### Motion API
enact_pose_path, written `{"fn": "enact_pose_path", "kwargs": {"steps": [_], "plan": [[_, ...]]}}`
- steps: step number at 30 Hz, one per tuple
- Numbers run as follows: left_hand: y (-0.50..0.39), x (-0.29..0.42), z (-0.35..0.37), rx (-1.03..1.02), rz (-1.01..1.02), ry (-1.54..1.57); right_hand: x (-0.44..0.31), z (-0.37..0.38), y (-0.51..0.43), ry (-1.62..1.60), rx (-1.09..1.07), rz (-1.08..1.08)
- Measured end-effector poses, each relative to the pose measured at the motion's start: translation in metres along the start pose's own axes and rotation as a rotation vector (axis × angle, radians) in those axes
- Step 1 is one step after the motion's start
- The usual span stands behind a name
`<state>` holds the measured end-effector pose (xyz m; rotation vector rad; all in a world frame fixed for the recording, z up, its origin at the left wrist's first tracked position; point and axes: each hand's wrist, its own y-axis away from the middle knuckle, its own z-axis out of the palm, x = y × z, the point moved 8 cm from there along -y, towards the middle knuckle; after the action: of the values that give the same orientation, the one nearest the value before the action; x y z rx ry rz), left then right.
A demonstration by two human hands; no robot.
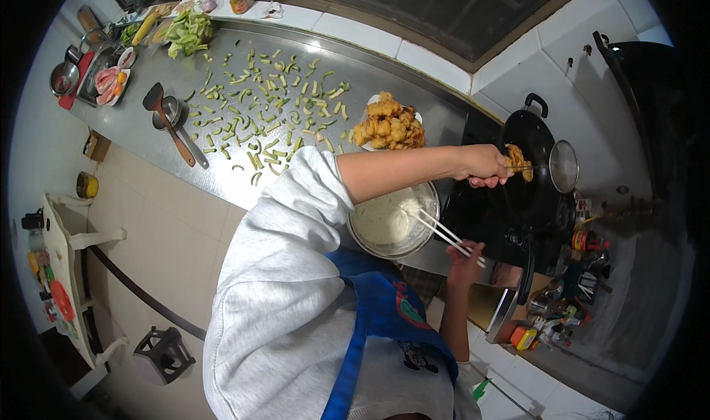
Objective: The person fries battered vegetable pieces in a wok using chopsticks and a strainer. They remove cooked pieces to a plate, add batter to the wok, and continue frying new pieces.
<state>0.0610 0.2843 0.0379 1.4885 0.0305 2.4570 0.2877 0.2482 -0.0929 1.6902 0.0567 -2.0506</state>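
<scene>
My left hand (pixel 481 164) reaches over the wok (pixel 531 129) and grips the thin handle of a wire-mesh strainer (pixel 564 166). The mesh hangs at the wok's far side. Golden fried pieces (pixel 517 157) show in the wok, partly behind the strainer's handle. In my right hand (pixel 466 260) is a pair of white chopsticks (pixel 445 232). Their tips are at a batter-coated clump (pixel 411 207) in a large bowl of pale batter (pixel 380 226). My left forearm hides part of this bowl. Behind that forearm, fried battered pieces (pixel 391 123) are heaped on a white plate (pixel 417 117).
Cut green vegetable strips (pixel 266 98) lie scattered over the steel counter (pixel 138 115). A slotted turner (pixel 166 118) rests across a small metal bowl (pixel 173 109). Leafy greens (pixel 188 32) and raw meat (pixel 108 84) are at the far left. Bottles (pixel 582 241) stand beyond the stove.
</scene>
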Motion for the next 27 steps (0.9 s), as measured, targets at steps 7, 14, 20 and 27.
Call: {"fn": "enact_pose_path", "kwargs": {"steps": [7,14,20,27], "plan": [[-0.002,-0.009,0.001,0.006,-0.003,-0.008,-0.035,0.121,0.047,0.900,-0.636,-0.560],[0.004,-0.009,-0.001,0.019,0.010,-0.008,-0.033,0.121,0.030,0.821,-0.616,-0.524],[0.006,-0.013,0.000,0.011,-0.007,0.013,-0.012,0.081,-0.008,0.677,-0.364,-0.398],[0.008,-0.016,0.001,0.014,-0.021,0.015,0.050,0.033,-0.021,0.388,-0.008,-0.057]]}}
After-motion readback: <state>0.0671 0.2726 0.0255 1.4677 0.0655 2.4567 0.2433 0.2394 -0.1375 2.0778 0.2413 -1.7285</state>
